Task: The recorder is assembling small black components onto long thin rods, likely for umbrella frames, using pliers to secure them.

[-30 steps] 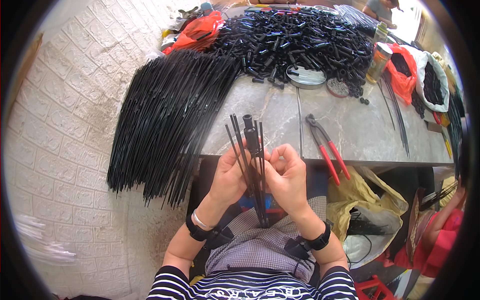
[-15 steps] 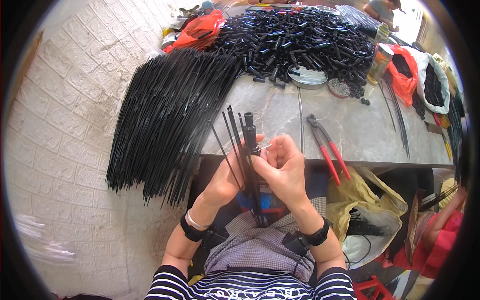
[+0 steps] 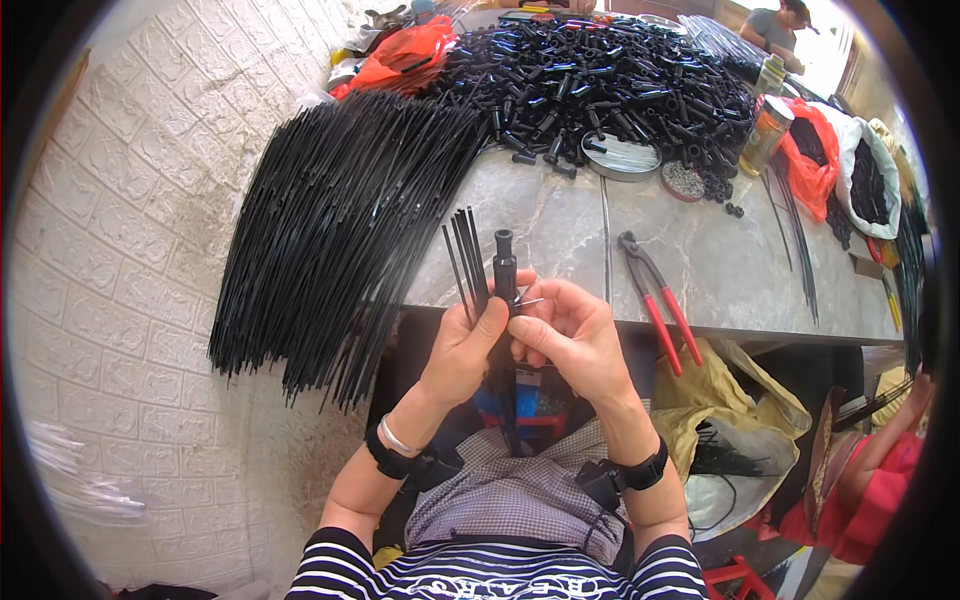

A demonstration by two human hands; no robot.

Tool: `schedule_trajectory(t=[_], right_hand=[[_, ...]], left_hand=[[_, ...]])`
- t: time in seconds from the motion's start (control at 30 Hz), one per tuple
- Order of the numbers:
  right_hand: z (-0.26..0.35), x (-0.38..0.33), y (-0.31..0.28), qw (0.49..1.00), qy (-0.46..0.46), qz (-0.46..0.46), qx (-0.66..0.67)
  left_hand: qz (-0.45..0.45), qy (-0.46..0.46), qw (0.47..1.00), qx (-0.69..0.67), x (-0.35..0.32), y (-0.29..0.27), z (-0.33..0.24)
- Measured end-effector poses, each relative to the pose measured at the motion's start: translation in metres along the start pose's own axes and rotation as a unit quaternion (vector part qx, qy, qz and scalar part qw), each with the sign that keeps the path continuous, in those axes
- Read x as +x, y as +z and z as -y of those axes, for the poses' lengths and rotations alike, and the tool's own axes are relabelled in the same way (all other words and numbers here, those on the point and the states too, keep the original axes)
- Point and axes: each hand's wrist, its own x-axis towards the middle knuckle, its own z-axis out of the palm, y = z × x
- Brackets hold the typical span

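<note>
Rods (image 3: 474, 250) in left hand (image 3: 460, 350), white bag (image 3: 847, 165) of pieces (image 3: 871, 190)

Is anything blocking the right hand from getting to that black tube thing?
Nothing visible does: the right hand is at the lower part of the black tube. The black rods in the left hand stand on the tube's other side.

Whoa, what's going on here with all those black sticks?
A person is working with both hands just in front of a grey table. The left hand holds a few thin black rods and a black tube. The right hand is at a thin, pale pin beside the tube. A big pile of black pieces and red-handled pincers lie on the table.
</note>
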Motion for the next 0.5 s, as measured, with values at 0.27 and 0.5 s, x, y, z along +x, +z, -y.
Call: schedule_trajectory(t=[0.27, 0.5], right_hand=[[0.002, 0.000, -0.005, 0.997, 0.067, -0.001, 0.024], [0.000, 0.006, -0.013, 0.989, 0.095, 0.058, 0.099]], left_hand=[[0.028, -0.025, 0.999, 0.014, 0.003, -0.006, -0.007], [0.058, -0.054, 0.995, -0.064, -0.001, -0.003, -0.006]])
